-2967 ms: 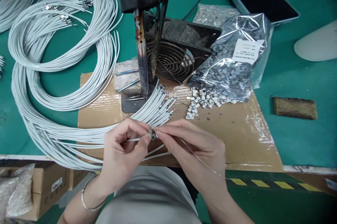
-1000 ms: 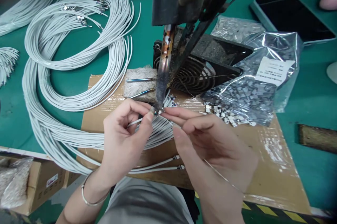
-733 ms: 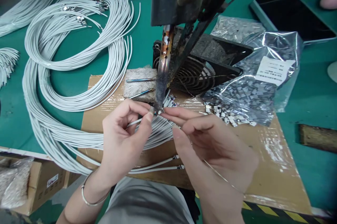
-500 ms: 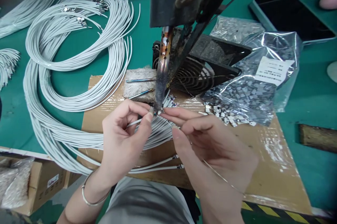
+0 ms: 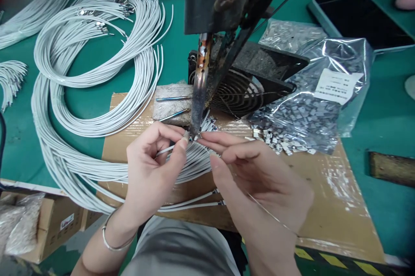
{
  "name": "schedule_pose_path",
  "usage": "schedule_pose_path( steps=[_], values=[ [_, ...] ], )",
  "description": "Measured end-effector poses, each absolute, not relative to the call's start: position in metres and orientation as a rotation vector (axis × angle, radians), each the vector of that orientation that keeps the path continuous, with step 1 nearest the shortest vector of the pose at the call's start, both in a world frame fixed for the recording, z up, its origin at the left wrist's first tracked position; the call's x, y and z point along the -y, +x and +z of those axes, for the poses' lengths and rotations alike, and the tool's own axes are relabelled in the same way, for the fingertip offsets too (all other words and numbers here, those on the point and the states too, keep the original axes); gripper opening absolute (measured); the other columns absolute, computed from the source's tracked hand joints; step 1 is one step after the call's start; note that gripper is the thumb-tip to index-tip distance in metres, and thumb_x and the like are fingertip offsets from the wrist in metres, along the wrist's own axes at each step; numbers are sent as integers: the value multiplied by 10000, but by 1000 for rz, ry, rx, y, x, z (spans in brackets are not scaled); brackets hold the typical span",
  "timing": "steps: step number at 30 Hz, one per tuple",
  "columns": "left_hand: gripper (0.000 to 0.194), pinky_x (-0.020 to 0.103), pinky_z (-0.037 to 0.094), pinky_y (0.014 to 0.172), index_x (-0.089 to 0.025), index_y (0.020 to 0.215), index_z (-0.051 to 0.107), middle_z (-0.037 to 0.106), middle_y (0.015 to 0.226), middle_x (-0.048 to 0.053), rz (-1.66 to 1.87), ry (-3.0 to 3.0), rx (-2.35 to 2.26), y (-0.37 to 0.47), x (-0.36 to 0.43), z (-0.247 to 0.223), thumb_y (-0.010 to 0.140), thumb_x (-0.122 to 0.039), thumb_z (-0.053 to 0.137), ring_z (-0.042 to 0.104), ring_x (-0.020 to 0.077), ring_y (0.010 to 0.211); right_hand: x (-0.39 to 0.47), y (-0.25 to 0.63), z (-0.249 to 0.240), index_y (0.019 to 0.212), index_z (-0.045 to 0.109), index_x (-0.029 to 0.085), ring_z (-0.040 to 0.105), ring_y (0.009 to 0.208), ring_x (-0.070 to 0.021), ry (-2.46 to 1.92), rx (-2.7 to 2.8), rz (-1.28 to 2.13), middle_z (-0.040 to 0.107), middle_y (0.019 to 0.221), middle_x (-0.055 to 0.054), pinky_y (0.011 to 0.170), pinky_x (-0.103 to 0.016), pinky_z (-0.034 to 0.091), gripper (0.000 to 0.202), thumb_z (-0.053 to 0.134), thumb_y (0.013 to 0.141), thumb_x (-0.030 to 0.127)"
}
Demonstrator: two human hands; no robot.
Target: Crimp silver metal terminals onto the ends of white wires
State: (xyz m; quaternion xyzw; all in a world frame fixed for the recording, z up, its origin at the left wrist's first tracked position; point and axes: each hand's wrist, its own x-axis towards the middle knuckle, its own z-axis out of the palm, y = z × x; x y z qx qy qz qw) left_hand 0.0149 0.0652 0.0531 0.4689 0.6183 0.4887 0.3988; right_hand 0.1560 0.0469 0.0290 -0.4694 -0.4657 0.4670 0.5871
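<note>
My left hand point(image 5: 155, 168) pinches a white cable point(image 5: 165, 150) close to its end, just below the dark tip of a soldering iron point(image 5: 198, 98). Thin solder wire point(image 5: 269, 213) runs through my right hand point(image 5: 259, 181), whose fingers are closed around it. The fingertips of both hands nearly meet at the iron's tip, where a small metal part shows. Its exact contact with the iron is too small to tell. Under the hands a bundle of white cables point(image 5: 194, 163) lies on cardboard point(image 5: 324, 198).
Coiled white cables point(image 5: 97, 79) lie at the left. Behind the iron stand a black fan point(image 5: 240, 92) and a wrapped block point(image 5: 168, 113). To the right are a bag of metal pieces point(image 5: 308, 116), loose pieces point(image 5: 282, 142), a phone point(image 5: 363, 18) and a brown bar point(image 5: 392, 168).
My right thumb and palm have shifted slightly left. My left hand stays almost in place at the iron's tip, and the view has moved a little.
</note>
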Motion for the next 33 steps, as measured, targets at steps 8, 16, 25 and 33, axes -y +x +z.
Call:
schedule_pose_path(
  steps=[8, 16, 25, 33],
  values=[
    [145, 198, 311, 478, -170, 760, 717, 780, 887, 26, 1244, 1173, -1569, 15, -65, 54, 846, -81, 793, 415, 56, 543, -46, 156, 29, 895, 683, 239, 812, 1071, -129, -1100, 1088, 1085, 836, 1142, 28, 993, -187, 649, 221, 729, 947, 30],
    [146, 221, 334, 487, -180, 742, 724, 783, 880, 40, 1227, 1157, -1592, 15, -66, 53, 812, -76, 798, 496, 88, 578, -44, 158, 28, 897, 686, 242, 815, 1065, -170, -1154, 1102, 1070, 839, 1169, 5, 989, -261, 654, 232, 755, 908, 21],
    [145, 220, 314, 490, -183, 759, 723, 776, 870, 26, 1218, 1180, -1585, 15, -64, 53, 830, -81, 797, 432, 72, 550, -46, 157, 28, 888, 686, 247, 814, 1054, -192, -1164, 1143, 1018, 844, 1147, -13, 973, -314, 652, 233, 760, 902, 27],
    [149, 228, 275, 477, -178, 754, 724, 764, 852, 28, 1223, 1193, -1580, 13, -64, 52, 840, -77, 790, 394, 69, 531, -45, 157, 28, 879, 691, 238, 822, 1054, -228, -1179, 1144, 994, 850, 1121, -46, 937, -348, 669, 205, 761, 907, 47]
  ],
)
